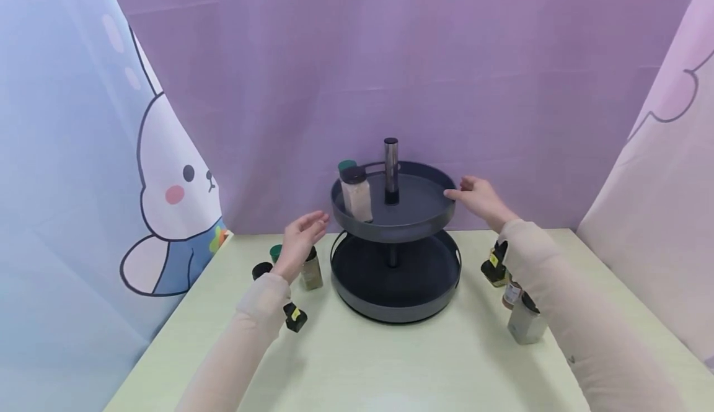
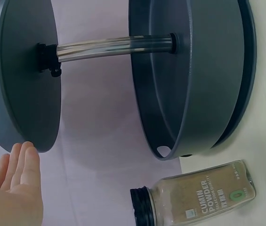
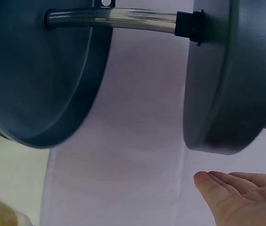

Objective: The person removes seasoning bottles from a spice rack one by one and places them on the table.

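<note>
A dark grey two-tier round rack (image 1: 390, 232) stands in the middle of the table. Its upper tray (image 1: 421, 192) carries a black-lidded spice jar (image 1: 359, 201) and, behind that, a green-lidded jar (image 1: 347, 165). Just left of the upper tray is my left hand (image 1: 301, 238), fingers extended and holding nothing. In the left wrist view its fingertips look close to the tray's edge; contact cannot be told. My right hand (image 1: 481, 201) is at the right side of that tray, its thumb at the rim and its other fingers straight and apart from it. The lower tray (image 1: 370, 272) holds nothing visible.
Left of the rack, near my left wrist, stand a cumin powder jar (image 2: 203, 193), a green-lidded jar (image 1: 276, 252) and black-lidded containers (image 1: 295, 318). By my right forearm are several more, including a grey jar (image 1: 527, 322). A purple curtain (image 1: 502, 90) hangs behind.
</note>
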The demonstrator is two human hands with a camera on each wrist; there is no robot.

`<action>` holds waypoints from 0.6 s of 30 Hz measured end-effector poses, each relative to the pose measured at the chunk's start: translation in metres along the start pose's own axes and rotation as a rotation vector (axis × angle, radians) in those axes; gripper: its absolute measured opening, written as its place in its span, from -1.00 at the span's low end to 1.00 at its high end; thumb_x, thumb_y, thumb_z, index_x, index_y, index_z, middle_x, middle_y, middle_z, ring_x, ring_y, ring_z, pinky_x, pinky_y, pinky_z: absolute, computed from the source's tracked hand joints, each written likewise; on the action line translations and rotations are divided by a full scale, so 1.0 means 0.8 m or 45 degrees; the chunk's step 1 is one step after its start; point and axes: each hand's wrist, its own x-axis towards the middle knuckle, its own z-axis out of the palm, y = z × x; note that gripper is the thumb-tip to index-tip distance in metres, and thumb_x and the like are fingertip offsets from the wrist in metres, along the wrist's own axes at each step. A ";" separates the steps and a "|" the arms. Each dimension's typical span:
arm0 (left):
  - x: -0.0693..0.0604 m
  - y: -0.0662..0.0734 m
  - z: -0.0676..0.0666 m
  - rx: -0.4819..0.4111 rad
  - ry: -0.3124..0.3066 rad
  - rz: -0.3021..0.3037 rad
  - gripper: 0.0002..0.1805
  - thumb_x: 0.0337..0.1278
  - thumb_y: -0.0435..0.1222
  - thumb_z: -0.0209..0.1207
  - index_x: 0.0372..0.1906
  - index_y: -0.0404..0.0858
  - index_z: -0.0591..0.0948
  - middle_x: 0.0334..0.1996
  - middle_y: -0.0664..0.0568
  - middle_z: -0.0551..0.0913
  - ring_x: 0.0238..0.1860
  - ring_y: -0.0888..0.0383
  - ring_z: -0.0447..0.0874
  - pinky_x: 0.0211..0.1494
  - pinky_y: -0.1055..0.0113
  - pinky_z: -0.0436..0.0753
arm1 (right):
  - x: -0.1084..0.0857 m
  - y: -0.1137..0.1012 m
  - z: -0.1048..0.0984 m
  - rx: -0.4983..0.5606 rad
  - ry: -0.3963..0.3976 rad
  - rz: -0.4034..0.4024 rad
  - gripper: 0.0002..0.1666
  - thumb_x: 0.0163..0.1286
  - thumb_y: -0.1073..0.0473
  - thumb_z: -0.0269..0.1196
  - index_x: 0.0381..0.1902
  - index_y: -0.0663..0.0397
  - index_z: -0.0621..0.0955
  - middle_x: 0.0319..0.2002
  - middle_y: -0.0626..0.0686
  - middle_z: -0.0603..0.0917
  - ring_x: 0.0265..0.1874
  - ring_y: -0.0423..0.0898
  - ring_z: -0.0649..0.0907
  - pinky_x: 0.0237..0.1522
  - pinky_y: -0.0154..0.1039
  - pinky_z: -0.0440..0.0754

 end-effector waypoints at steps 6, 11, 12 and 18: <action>-0.002 -0.006 0.002 -0.023 -0.004 0.010 -0.57 0.29 -0.33 -0.01 0.23 -0.35 0.35 0.18 -0.17 0.45 0.19 0.06 0.44 0.18 0.43 0.49 | 0.009 0.005 0.008 0.038 0.006 -0.009 -0.16 0.37 0.06 0.04 0.40 0.34 -0.06 0.38 0.31 0.07 0.37 0.18 0.10 0.38 0.06 0.12; -0.005 -0.008 0.002 -0.018 -0.006 0.024 -0.58 0.29 -0.32 -0.01 0.22 -0.34 0.36 0.17 -0.16 0.46 0.19 0.06 0.44 0.19 0.41 0.49 | 0.009 0.005 0.012 0.074 0.030 -0.037 -0.25 0.38 0.14 0.01 0.38 0.35 0.02 0.35 0.30 0.17 0.34 0.17 0.20 0.36 0.04 0.18; -0.005 -0.008 0.002 -0.017 -0.006 0.027 -0.58 0.29 -0.31 0.00 0.21 -0.33 0.37 0.17 -0.16 0.47 0.19 0.05 0.44 0.19 0.40 0.49 | 0.008 0.005 0.013 0.085 0.031 -0.036 -0.26 0.37 0.15 0.01 0.38 0.34 0.03 0.34 0.30 0.18 0.34 0.16 0.21 0.36 0.03 0.18; -0.007 -0.008 0.003 0.030 -0.014 0.066 -0.59 0.29 -0.30 0.00 0.20 -0.33 0.38 0.18 -0.16 0.46 0.19 0.06 0.44 0.22 0.37 0.47 | 0.005 0.007 0.015 0.139 0.032 -0.015 -0.26 0.37 0.17 -0.04 0.39 0.33 -0.01 0.36 0.30 0.14 0.35 0.14 0.18 0.37 0.02 0.17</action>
